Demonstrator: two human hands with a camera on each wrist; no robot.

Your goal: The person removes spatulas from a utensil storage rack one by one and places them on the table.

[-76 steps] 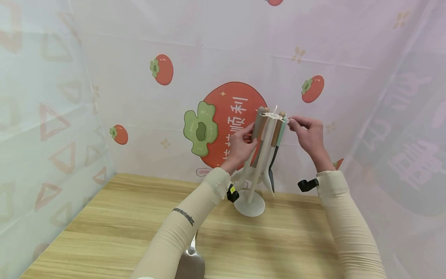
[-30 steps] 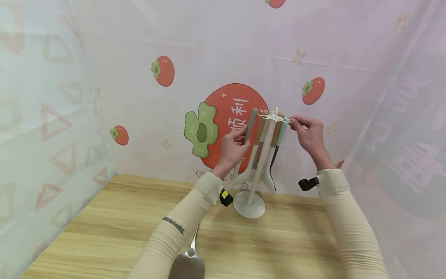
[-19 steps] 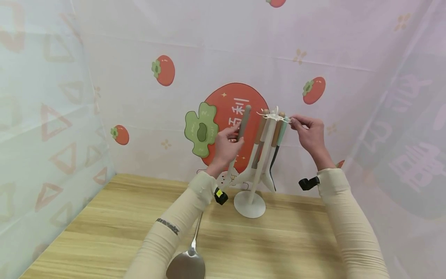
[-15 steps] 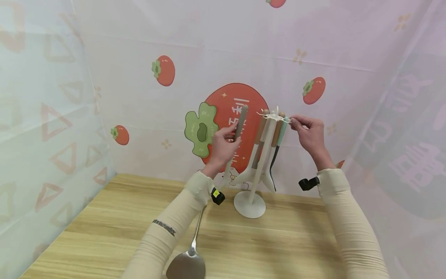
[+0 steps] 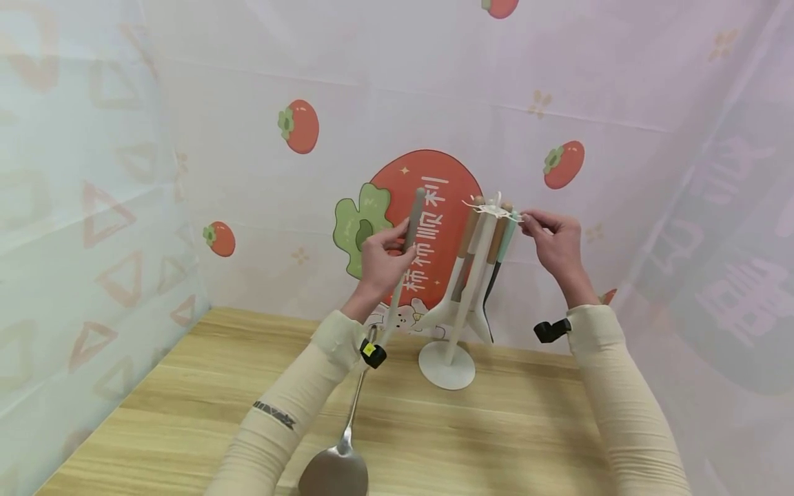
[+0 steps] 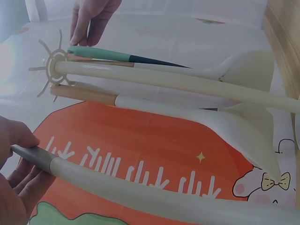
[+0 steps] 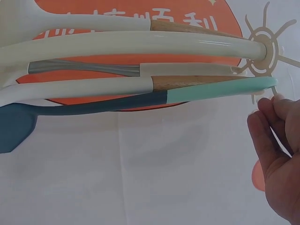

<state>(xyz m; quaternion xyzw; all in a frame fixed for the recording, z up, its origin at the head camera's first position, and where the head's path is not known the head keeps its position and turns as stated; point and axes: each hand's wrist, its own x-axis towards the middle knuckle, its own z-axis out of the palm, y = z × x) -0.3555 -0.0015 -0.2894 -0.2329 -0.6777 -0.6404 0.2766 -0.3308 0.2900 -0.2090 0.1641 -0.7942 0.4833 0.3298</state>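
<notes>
My left hand (image 5: 384, 260) grips the grey handle of a utensil (image 5: 416, 215) with a long cream shaft (image 6: 117, 185), held tilted to the left of the white utensil stand (image 5: 445, 375). The utensil's head is hidden behind the wrist in the head view. My right hand (image 5: 558, 244) pinches the tip of one hook on the stand's top ring (image 7: 263, 50). Close beside those fingertips hangs a teal-handled utensil (image 7: 220, 89) with a dark blade. Two white utensils with wooden handles (image 5: 469, 234) and one with a cream handle (image 7: 187, 69) also hang from the ring.
A steel spatula (image 5: 335, 472) lies on the wooden table (image 5: 205, 386) at the front, its handle running back under the left wrist. Printed fabric (image 5: 397, 117) with persimmons rises right behind the stand, and fabric walls close off both sides.
My left hand has drawn the grey-handled utensil away from the stand to the left, uncovering more of the steel spatula. My right hand has stayed at the hook.
</notes>
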